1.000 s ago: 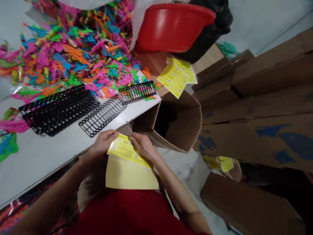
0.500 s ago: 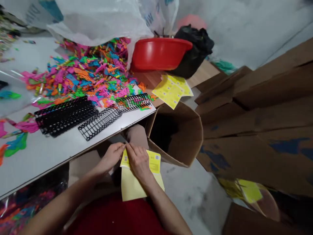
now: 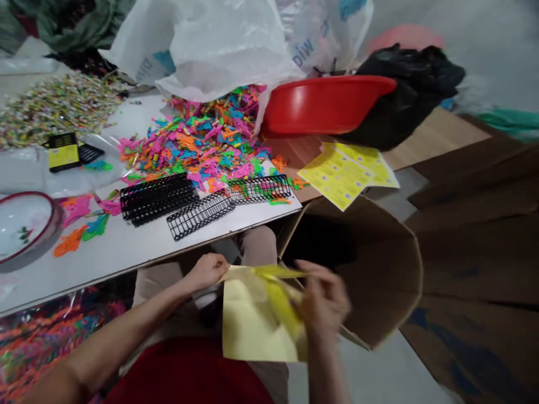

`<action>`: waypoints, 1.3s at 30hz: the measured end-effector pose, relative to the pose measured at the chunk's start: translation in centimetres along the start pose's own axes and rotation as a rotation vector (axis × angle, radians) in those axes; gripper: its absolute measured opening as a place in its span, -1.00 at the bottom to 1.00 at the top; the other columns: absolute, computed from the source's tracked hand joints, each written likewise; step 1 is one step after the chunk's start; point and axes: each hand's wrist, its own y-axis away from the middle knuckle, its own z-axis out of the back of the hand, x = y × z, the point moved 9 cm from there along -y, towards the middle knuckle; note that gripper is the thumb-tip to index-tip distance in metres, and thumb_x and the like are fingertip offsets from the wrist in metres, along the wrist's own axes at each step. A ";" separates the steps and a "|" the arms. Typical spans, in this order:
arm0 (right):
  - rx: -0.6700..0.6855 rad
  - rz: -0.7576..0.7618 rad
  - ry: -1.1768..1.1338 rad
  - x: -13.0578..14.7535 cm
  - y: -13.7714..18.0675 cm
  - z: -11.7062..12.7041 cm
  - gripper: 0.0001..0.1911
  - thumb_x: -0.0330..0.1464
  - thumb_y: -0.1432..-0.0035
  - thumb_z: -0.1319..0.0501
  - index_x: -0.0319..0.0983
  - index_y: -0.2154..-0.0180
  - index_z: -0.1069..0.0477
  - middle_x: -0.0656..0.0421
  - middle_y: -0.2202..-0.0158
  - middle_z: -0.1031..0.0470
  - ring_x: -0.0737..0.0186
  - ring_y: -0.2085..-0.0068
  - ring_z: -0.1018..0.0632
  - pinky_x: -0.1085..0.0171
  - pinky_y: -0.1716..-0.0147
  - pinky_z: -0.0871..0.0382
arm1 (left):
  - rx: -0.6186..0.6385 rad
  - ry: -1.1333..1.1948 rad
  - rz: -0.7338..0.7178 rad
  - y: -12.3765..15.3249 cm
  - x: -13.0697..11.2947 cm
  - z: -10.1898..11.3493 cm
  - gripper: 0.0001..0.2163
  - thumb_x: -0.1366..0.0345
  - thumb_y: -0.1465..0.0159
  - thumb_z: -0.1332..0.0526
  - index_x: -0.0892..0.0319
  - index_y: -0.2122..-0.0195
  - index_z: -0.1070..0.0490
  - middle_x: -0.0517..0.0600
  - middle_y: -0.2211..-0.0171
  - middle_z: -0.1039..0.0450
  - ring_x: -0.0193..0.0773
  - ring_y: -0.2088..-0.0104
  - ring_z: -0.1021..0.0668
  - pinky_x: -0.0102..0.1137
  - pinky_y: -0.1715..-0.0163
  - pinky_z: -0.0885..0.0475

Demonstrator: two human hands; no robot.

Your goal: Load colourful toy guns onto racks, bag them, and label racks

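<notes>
My left hand (image 3: 209,271) is closed on the top left corner of a pale yellow backing sheet (image 3: 246,325) held over my lap. My right hand (image 3: 322,300), smeared by motion, pinches a bright yellow sticker (image 3: 281,306) that bends away from the sheet. Both hands are below the edge of the white table (image 3: 126,249), just left of an open cardboard box (image 3: 379,269).
On the table lie black plastic racks (image 3: 158,198), a heap of coloured plastic pieces (image 3: 210,140), a red basin (image 3: 324,104), yellow sticker sheets (image 3: 343,171), a white plastic bag (image 3: 210,42) and a bowl (image 3: 23,224). Flat cardboard (image 3: 475,224) fills the right.
My right hand has moved right and pulled the sticker up off the backing sheet. The view has swung up and left, showing more of the table.
</notes>
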 end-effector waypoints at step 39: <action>1.399 0.269 0.243 -1.3 5.8 -39.4 -0.87 -0.50 -0.20 -0.15 -0.27 0.26 -0.46 0.14 0.27 -0.49 0.27 0.24 -0.48 0.31 0.19 -0.28 | -0.899 -0.820 -0.464 9.7 4.1 16.1 -0.79 0.29 -0.32 -0.13 0.20 0.06 -0.41 0.12 0.17 -0.48 -0.11 0.06 -0.47 -0.24 0.09 -0.35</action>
